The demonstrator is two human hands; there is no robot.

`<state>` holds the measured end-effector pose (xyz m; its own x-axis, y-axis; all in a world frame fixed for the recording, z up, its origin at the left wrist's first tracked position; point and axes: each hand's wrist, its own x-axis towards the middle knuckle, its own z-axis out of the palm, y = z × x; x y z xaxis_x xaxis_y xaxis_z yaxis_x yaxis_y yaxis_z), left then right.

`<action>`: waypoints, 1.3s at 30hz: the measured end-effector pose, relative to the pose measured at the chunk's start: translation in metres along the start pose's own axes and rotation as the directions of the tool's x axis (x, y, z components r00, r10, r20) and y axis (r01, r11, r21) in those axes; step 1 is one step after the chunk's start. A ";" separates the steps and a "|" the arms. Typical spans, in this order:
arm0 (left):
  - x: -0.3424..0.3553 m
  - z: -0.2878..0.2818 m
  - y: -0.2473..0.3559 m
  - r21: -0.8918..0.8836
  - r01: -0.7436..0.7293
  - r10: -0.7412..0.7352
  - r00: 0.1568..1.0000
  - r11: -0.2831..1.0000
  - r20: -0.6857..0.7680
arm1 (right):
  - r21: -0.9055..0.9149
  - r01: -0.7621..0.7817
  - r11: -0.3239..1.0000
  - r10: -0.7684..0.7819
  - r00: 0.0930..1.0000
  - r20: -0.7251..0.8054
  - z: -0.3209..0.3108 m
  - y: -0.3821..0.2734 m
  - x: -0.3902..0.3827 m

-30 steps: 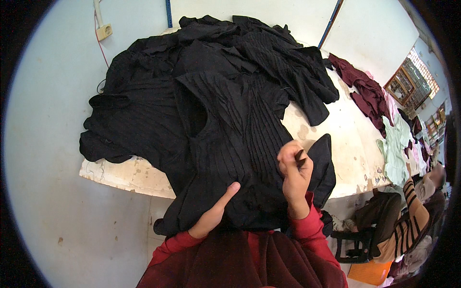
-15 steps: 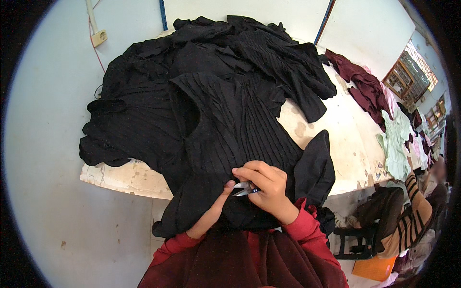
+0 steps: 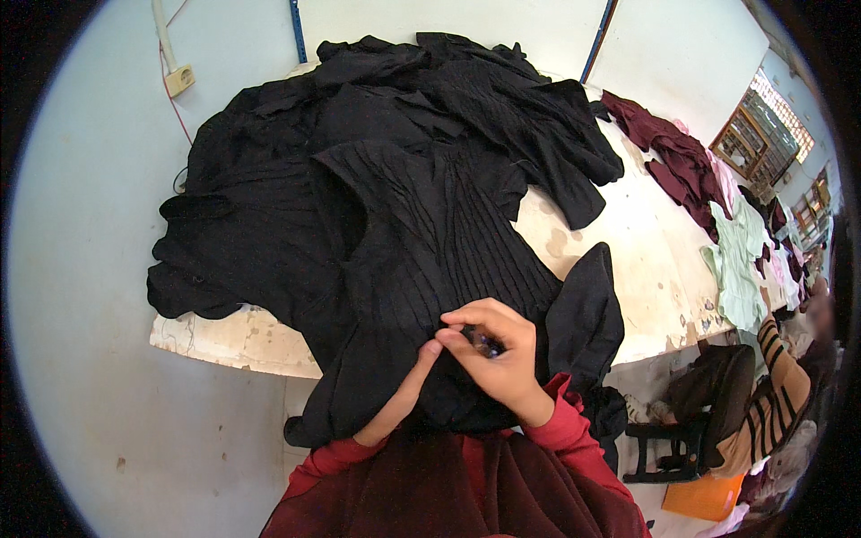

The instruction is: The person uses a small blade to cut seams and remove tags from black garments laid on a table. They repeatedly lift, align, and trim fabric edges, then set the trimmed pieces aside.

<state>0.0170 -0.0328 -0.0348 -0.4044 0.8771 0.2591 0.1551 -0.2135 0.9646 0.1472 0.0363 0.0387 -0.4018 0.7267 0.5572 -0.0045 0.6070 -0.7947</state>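
Note:
A black pleated garment (image 3: 457,233) lies over the table's near edge and down toward my lap. My left hand (image 3: 411,387) grips its near part, thumb on top and fingers hidden beneath the cloth. My right hand (image 3: 504,354) is closed, with small thread snips (image 3: 484,342) tucked in the palm; the blades are mostly hidden now. Its thumb and forefinger tips come together at the cloth, right beside my left thumb tip. Whether they pinch a thread there is too small to tell.
More black garments (image 3: 386,90) are heaped at the back of the pale worn table (image 3: 641,269). Maroon cloth (image 3: 668,152) and a pale green garment (image 3: 740,264) lie to the right. A person in a striped sleeve (image 3: 771,403) sits there, near a black chair (image 3: 686,439) and an orange box (image 3: 704,496).
The snips' blades, which pointed toward my left thumb, have turned back into my right palm. My right thumb and forefinger have closed together at the cloth. The left hand stays nearly in place.

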 end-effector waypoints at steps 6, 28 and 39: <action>0.005 -0.002 0.033 0.681 -0.421 0.425 0.888 0.599 0.175 | -0.165 0.044 0.985 -0.049 0.999 -0.023 0.005 0.012 -0.003; 0.000 -0.002 0.014 -0.378 0.278 -0.262 0.960 0.883 0.095 | 0.131 -0.056 0.990 0.085 0.969 -0.231 -0.020 0.019 0.017; 0.000 -0.007 0.045 0.302 -0.118 0.122 0.992 0.946 0.006 | -0.140 0.000 0.990 -0.006 0.999 -0.039 0.008 0.003 -0.001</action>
<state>0.0177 -0.0453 0.0093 -0.3768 0.8471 0.3748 0.4664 -0.1762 0.8668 0.1400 0.0350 0.0337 -0.3657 0.7351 0.5709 0.1237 0.6464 -0.7529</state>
